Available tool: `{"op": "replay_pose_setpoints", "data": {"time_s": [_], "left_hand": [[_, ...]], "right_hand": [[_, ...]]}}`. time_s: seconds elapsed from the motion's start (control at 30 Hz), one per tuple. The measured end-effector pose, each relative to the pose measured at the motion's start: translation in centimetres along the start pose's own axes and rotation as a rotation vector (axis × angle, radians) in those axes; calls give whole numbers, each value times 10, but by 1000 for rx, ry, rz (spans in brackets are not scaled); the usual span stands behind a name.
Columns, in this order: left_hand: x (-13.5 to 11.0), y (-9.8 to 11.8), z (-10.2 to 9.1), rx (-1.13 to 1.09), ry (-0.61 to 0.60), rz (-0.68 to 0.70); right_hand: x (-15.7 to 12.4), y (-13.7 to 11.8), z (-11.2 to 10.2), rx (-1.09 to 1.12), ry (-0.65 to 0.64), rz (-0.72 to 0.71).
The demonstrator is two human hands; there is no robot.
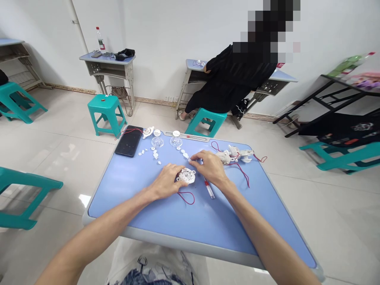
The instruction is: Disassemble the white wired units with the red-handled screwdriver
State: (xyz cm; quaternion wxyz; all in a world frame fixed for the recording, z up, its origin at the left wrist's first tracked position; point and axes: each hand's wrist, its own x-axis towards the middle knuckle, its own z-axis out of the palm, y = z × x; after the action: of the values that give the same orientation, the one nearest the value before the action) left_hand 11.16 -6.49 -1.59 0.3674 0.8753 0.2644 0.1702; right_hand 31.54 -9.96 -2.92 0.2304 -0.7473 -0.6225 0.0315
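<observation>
My left hand (168, 180) grips a round white plastic housing (187, 176) with small lugs, its open side facing up. A red cord (188, 198) loops out below it on the desk. Just right of the housing, my right hand (209, 166) has thumb and forefinger together at a small white part (190, 160); whether it is lifted I cannot tell. Beneath that hand lies a screwdriver (209, 189) with a clear and red handle. Small white gears (155, 154) and two clear round covers (157, 141) are spread beyond my hands.
A black phone (129, 141) rests at the desk's far left. Several white assemblies with red cords (234, 154) lie at the right. Across the aisle, a person in black (234, 79) sits on a green stool (207, 122). Another green stool (107, 105) stands ahead to the left.
</observation>
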Motion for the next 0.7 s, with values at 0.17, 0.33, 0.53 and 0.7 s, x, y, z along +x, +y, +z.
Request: {"op": "replay_pose_setpoints", "data": {"time_s": [0.17,0.33,0.53,0.7], "left_hand": [[1,-1,1,-2,4,9],[1,-2,1,0,10,11],[0,-1,0,-5,9,-5],[-1,-1,0,-11,24,-16]], "right_hand": [[-1,0,0,8,5,-5],[-1,1,0,20,10,-13],[-9,1,-13,94,73,-19],[-33,-13,-38,193,115,-122]]}}
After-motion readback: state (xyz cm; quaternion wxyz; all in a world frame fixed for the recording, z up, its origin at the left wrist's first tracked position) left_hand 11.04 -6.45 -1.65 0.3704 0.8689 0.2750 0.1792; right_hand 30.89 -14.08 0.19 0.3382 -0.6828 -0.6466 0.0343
